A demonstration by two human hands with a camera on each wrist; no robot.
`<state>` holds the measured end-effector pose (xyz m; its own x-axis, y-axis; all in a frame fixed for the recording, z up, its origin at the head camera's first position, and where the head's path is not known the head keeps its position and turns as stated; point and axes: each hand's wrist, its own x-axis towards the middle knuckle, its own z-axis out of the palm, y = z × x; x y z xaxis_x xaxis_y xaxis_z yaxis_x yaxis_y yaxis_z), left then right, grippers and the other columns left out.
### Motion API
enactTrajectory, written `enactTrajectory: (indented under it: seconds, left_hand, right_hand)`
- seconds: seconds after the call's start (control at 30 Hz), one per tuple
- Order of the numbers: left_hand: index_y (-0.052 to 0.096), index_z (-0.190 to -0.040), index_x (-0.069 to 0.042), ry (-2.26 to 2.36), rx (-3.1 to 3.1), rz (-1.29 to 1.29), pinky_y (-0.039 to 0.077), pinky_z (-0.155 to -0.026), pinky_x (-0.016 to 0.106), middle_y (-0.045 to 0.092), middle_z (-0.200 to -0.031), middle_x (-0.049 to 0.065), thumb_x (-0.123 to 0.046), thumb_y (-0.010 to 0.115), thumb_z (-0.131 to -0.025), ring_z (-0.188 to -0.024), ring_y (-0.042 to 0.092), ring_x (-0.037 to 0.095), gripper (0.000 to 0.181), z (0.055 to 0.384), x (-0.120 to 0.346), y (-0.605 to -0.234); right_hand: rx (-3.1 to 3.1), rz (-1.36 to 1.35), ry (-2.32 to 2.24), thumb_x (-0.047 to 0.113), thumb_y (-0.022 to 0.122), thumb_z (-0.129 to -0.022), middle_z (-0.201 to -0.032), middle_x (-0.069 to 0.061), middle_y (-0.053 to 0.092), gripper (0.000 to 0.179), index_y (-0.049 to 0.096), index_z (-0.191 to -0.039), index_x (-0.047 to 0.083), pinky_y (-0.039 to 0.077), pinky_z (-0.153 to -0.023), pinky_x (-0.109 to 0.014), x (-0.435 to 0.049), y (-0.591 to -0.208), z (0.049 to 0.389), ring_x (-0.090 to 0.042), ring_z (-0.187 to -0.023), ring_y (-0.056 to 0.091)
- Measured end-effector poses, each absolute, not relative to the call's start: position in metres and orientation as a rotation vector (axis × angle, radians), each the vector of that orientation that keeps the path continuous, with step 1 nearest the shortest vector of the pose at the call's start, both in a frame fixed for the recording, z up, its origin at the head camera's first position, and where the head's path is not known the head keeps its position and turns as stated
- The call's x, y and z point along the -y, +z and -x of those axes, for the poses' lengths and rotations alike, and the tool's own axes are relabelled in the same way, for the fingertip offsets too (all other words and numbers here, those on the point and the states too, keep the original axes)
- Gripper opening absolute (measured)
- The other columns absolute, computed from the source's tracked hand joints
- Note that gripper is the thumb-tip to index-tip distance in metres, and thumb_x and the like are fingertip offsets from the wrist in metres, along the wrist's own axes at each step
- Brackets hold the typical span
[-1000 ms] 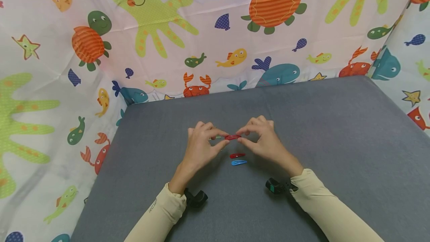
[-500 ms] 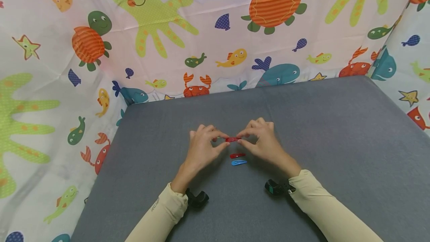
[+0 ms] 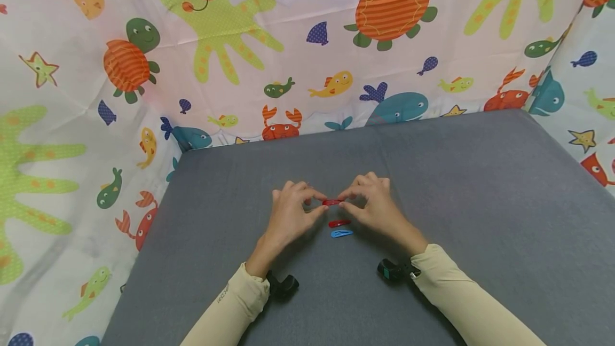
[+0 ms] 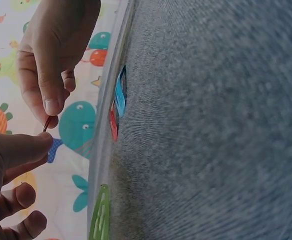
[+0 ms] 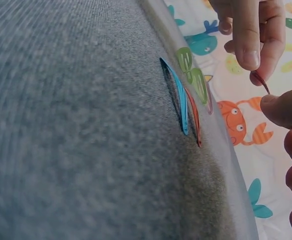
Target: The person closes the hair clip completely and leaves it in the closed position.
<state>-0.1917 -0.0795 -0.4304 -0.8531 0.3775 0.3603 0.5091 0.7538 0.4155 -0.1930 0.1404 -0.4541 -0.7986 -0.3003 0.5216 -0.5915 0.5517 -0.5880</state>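
Observation:
A red snap hair clip [image 3: 331,202] is stretched between my two hands, raised over the grey table. My left hand [image 3: 290,211] pinches its left end between thumb and forefinger; my right hand [image 3: 375,206] pinches the other end the same way. The right wrist view shows the held clip [image 5: 260,81] as a thin, slightly curved edge, mostly covered by fingertips. Below the hands lie a second red hair clip [image 3: 339,223] and, nearer me, a blue hair clip [image 3: 341,233].
Two green hair clips [image 5: 199,85] and a pinkish clip [image 5: 210,105] lie beyond the blue one in the right wrist view; the left hand hides them from the head view. A patterned cloth [image 3: 326,63] stands behind the grey table [image 3: 456,186].
Both hands have come slightly toward me with the red hair clip between them. The green bit seen beside the left fingers is now hidden. The clips on the table have stayed put.

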Motion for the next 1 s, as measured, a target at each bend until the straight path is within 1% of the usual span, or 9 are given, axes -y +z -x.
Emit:
enactTrajectory:
  seconds: [0.2, 0.33, 0.43, 0.57, 0.7, 0.77, 1.0]
  left_hand:
    - [0.082, -0.097, -0.025, -0.739, 2.747, 0.662, 0.025, -0.071, 0.038, 0.066, -0.082, -0.002, -0.03, 0.085, -0.083, -0.079, 0.047, 0.014, 0.015, 0.193, 0.079, -0.436]
    - [0.082, -0.097, -0.026, -0.727, 2.778, 0.641, 0.025, -0.072, 0.038, 0.07, -0.091, -0.002, -0.033, 0.085, -0.083, -0.083, 0.05, 0.016, 0.016, 0.194, 0.078, -0.439]
    - [0.082, -0.096, -0.026, -0.72, 2.792, 0.636, 0.024, -0.072, 0.038, 0.069, -0.089, -0.002, -0.033, 0.085, -0.083, -0.083, 0.049, 0.016, 0.015, 0.194, 0.078, -0.441]
    - [0.082, -0.096, -0.027, -0.705, 2.804, 0.639, 0.022, -0.071, 0.039, 0.065, -0.081, -0.001, -0.034, 0.084, -0.083, -0.081, 0.048, 0.016, 0.015, 0.194, 0.077, -0.443]
    - [0.082, -0.096, -0.028, -0.686, 2.815, 0.636, 0.022, -0.072, 0.039, 0.066, -0.082, -0.001, -0.035, 0.085, -0.083, -0.085, 0.052, 0.017, 0.016, 0.194, 0.077, -0.445]
    - [0.082, -0.096, -0.028, -0.677, 2.82, 0.631, 0.022, -0.072, 0.039, 0.065, -0.081, -0.002, -0.036, 0.085, -0.083, -0.086, 0.052, 0.017, 0.016, 0.194, 0.076, -0.446]
    - [0.082, -0.093, -0.029, -0.646, 2.826, 0.633, 0.023, -0.073, 0.039, 0.062, -0.078, -0.005, -0.037, 0.085, -0.082, -0.079, 0.046, 0.013, 0.014, 0.195, 0.075, -0.449]
  right_hand:
    - [2.465, -0.717, 1.113, 0.013, 0.087, -0.079, -0.079, 0.0, 0.063, 0.013, 0.082, -0.089, 0.018, 0.02, -0.08, -0.042, -0.139, -0.459, 0.194, -0.017, -0.077, 0.044]
    - [2.496, -0.714, 1.108, 0.015, 0.086, -0.08, -0.08, -0.001, 0.064, 0.011, 0.082, -0.09, 0.017, 0.02, -0.081, -0.042, -0.139, -0.462, 0.194, -0.021, -0.077, 0.046]
    - [2.513, -0.71, 1.098, 0.015, 0.086, -0.081, -0.081, -0.001, 0.065, 0.01, 0.082, -0.09, 0.018, 0.021, -0.081, -0.042, -0.139, -0.463, 0.193, -0.022, -0.078, 0.047]
    - [2.531, -0.707, 1.094, 0.015, 0.085, -0.082, -0.079, 0.002, 0.063, 0.01, 0.082, -0.09, 0.018, 0.021, -0.081, -0.042, -0.139, -0.464, 0.192, -0.022, -0.078, 0.047]
    - [2.542, -0.709, 1.102, 0.015, 0.086, -0.081, -0.078, 0.004, 0.061, 0.01, 0.082, -0.09, 0.018, 0.02, -0.081, -0.041, -0.139, -0.464, 0.191, -0.022, -0.077, 0.047]
    - [2.546, -0.71, 1.106, 0.014, 0.085, -0.081, -0.078, 0.002, 0.062, 0.01, 0.082, -0.09, 0.018, 0.019, -0.081, -0.042, -0.139, -0.464, 0.191, -0.023, -0.077, 0.046]
    - [2.562, -0.701, 1.095, 0.015, 0.086, -0.081, -0.08, 0.0, 0.063, 0.01, 0.082, -0.089, 0.018, 0.019, -0.08, -0.041, -0.14, -0.467, 0.191, -0.02, -0.077, 0.045]
